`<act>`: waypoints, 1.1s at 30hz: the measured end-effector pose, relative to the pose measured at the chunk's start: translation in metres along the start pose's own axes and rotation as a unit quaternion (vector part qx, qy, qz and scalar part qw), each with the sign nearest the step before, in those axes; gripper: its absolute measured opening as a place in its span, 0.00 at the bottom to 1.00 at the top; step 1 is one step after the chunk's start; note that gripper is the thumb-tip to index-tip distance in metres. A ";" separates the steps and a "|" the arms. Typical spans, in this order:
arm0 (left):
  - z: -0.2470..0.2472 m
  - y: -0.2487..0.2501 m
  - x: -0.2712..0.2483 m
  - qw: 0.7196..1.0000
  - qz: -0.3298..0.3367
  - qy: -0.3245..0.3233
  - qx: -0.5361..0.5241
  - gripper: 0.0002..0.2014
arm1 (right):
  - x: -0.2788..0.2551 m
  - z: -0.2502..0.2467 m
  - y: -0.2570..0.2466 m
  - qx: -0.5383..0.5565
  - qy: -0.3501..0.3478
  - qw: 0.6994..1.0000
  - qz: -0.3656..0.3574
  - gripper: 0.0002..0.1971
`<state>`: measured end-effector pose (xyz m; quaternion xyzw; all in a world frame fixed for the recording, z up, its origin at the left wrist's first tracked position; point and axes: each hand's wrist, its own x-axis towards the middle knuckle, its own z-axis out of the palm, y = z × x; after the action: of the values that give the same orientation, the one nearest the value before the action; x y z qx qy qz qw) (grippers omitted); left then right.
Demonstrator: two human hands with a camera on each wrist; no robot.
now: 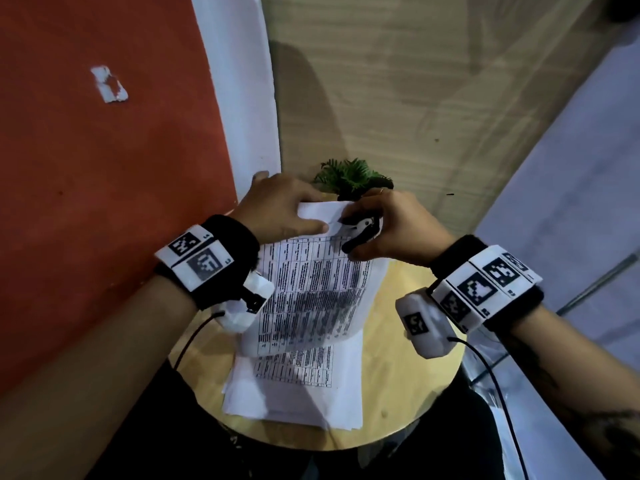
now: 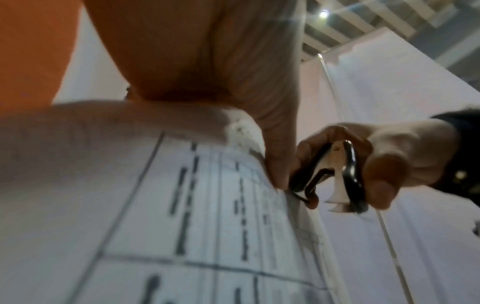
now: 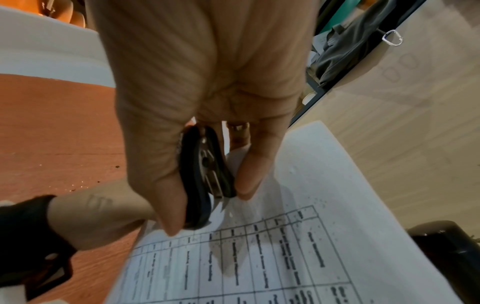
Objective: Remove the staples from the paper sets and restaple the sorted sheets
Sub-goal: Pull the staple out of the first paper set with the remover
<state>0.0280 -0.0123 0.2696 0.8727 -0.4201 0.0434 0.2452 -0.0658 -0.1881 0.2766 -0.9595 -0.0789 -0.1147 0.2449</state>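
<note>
My left hand [image 1: 304, 220] grips the top edge of a printed paper set [image 1: 311, 282], thumb on the front, and holds it tilted up off the table. My right hand [image 1: 349, 233] pinches a black and metal staple remover [image 1: 362, 230] at the set's top corner. In the left wrist view the staple remover [image 2: 335, 179] has its claws apart, right at the paper's [image 2: 182, 205] edge beside my thumb. The right wrist view shows the staple remover [image 3: 205, 174] between thumb and fingers, above the table-printed sheet [image 3: 285, 257]. The staple itself is not visible.
A loose stack of more sheets [image 1: 294, 389] lies on the small round wooden table [image 1: 415, 375] under the raised set. A small green plant [image 1: 353, 178] in a dark pot [image 3: 446, 246] stands at the table's far edge. An orange wall [image 1: 104, 168] is close on the left.
</note>
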 end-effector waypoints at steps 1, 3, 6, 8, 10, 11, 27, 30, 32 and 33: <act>0.001 -0.001 0.000 0.998 -0.006 -0.004 -0.063 0.16 | -0.001 0.000 -0.001 0.001 0.003 1.000 -0.003 0.23; 0.005 -0.003 0.001 0.991 -0.015 -0.002 -0.130 0.08 | -0.003 -0.001 0.001 0.003 0.004 1.000 -0.011 0.24; 0.008 -0.006 0.002 0.985 -0.042 0.004 -0.168 0.08 | -0.004 0.003 0.009 0.016 0.023 0.999 -0.024 0.25; 0.008 -0.006 0.001 0.979 -0.057 -0.001 -0.194 0.08 | -0.006 0.009 0.011 0.032 0.084 0.995 -0.052 0.24; 0.006 -0.005 0.001 0.974 -0.067 -0.006 -0.218 0.11 | -0.010 0.016 0.007 0.019 0.152 0.983 -0.098 0.22; 0.006 -0.004 0.001 0.971 -0.069 -0.008 -0.228 0.10 | -0.011 0.020 0.005 -0.002 0.172 0.978 -0.120 0.21; 0.008 0.006 -0.003 0.952 -0.086 -0.006 -0.293 0.07 | -0.010 0.026 -0.005 -0.115 0.174 0.960 -0.187 0.18; 0.011 0.006 -0.003 0.952 -0.092 0.005 -0.293 0.06 | -0.010 0.025 -0.005 -0.123 0.180 0.957 -0.188 0.18; 0.011 0.006 -0.002 0.952 -0.101 0.023 -0.288 0.05 | -0.009 0.025 -0.005 -0.126 0.186 0.956 -0.191 0.18; 0.011 0.006 -0.001 0.954 -0.105 0.033 -0.280 0.07 | -0.009 0.026 -0.005 -0.128 0.188 0.955 -0.192 0.18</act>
<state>0.0212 -0.0196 0.2617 0.8063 -0.3135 -0.0732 0.4963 -0.0708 -0.1718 0.2549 -0.9106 -0.1988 -0.3471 0.1039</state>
